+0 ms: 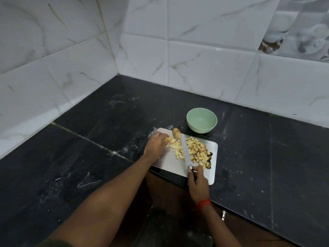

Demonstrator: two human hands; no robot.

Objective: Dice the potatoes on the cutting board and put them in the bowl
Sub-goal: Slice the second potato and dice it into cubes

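The diced potato lies in a loose pile on the cutting board, spread from the board's centre toward its 3 o'clock side. A skin-on potato chunk rests at the board's 12 o'clock edge.

The left hand is at the board's 10 o'clock corner. Its fingers are curled over a cut potato piece, holding it against the board.

The knife runs through the pile from 12 to 6 o'clock, with its tip beside the skin-on potato chunk. The right hand, at the board's 6 o'clock edge, is wrapped round the knife's handle. A red thread circles the right wrist.

The green bowl stands on the black countertop, just beyond the board at 1 o'clock. The white tiled wall bounds the countertop at 12 and 9 o'clock.
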